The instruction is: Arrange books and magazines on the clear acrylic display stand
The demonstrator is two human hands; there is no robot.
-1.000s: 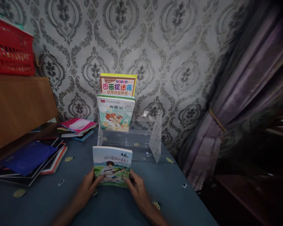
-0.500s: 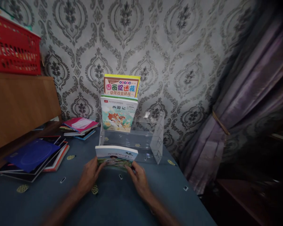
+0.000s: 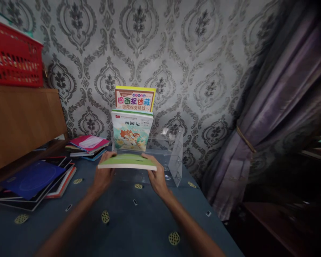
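Note:
A book (image 3: pixel 127 161) with a green side showing is tilted nearly flat in front of the clear book rack (image 3: pixel 176 160). My left hand (image 3: pixel 105 174) grips its left end and my right hand (image 3: pixel 156 175) its right end, thumbs along the far side. Just behind it, a white and teal picture book (image 3: pixel 131 132) stands in the rack. Higher up at the back stands a yellow-edged book (image 3: pixel 135 99) with colourful characters on its cover. The held book and my hands hide part of the rack's lower left.
Piled books with a blue one on top (image 3: pixel 34 178) lie at the left, and a smaller pile with a pink cover (image 3: pixel 89 142) lies behind them. A red basket (image 3: pixel 16 53) sits on a wooden cabinet (image 3: pixel 26 121). A tied curtain (image 3: pixel 230 171) hangs at the right.
Both hands have raised the book slightly and moved it towards the rack. It has tipped over, so its illustrated white-topped cover no longer shows and a green side does.

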